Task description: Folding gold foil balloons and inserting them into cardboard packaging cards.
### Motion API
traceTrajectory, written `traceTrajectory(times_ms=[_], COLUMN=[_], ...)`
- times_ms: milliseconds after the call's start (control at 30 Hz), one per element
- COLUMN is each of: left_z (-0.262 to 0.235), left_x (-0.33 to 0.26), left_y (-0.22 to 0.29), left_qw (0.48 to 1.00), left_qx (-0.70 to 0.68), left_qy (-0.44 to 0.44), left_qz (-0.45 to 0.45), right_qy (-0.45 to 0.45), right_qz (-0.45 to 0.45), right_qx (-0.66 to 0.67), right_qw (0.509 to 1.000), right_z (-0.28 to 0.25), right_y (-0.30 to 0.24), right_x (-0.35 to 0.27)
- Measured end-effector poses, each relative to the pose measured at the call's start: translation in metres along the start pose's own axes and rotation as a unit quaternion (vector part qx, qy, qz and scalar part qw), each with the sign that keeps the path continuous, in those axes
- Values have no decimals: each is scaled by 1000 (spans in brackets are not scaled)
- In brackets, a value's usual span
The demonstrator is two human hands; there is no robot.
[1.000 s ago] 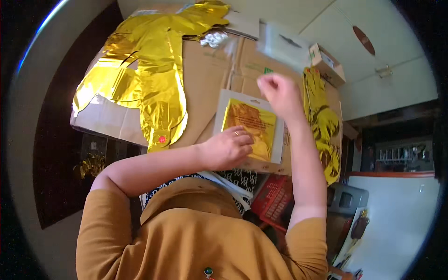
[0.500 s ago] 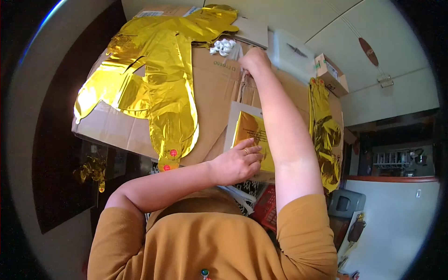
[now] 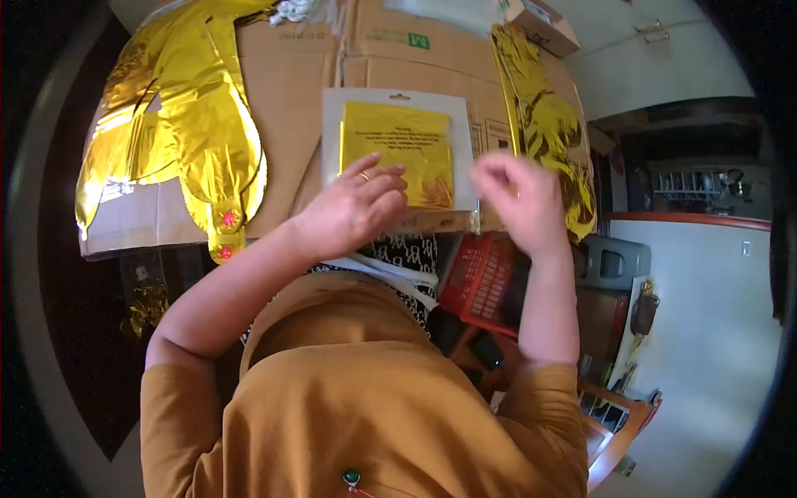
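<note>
Right hand (image 3: 516,199) back from far cardboard, blurred, finger state unclear; left hand (image 3: 353,207) flat, fingers spread on gold foil packet (image 3: 398,153).

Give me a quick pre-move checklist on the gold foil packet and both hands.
1. Gold foil packet flat on the cardboard: ok.
2. Left hand pinning the packet's lower edge: ok.
3. Right hand grip: cannot tell, it is blurred, raised beside the packet.
4. Packet face uncovered: ok.
5. Large gold foil balloon apart from packet: ok.
6. Crumpled gold foil strip close by the right hand: not ok.
</note>
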State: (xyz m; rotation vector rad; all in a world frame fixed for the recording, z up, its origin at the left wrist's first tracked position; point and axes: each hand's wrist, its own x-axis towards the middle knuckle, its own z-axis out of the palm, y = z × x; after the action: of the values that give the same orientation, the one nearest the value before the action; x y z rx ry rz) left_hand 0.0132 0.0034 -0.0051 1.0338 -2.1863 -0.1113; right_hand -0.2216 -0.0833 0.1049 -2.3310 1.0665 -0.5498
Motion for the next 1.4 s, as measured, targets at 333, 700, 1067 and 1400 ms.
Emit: traceTrajectory(times_ms=[333, 700, 1067, 1400], left_z=[-3, -2, -2, -49], left_x=[3, 4, 4, -18], left_y=[2, 4, 0, 19], left_qw=[999, 999, 997, 994], left_qx=[-9, -35, -68, 8], left_qy=[25, 3, 5, -103], left_qz=[-17, -40, -31, -44], right_qy=[-37, 19, 31, 19], right_qz=[36, 21, -186, -194], right_qx=[-174, -154, -153, -230], right_qw=[983, 988, 970, 953], right_z=[30, 38, 40, 40], right_y=[-1, 27, 76, 59], right_x=[-70, -43, -36, -91])
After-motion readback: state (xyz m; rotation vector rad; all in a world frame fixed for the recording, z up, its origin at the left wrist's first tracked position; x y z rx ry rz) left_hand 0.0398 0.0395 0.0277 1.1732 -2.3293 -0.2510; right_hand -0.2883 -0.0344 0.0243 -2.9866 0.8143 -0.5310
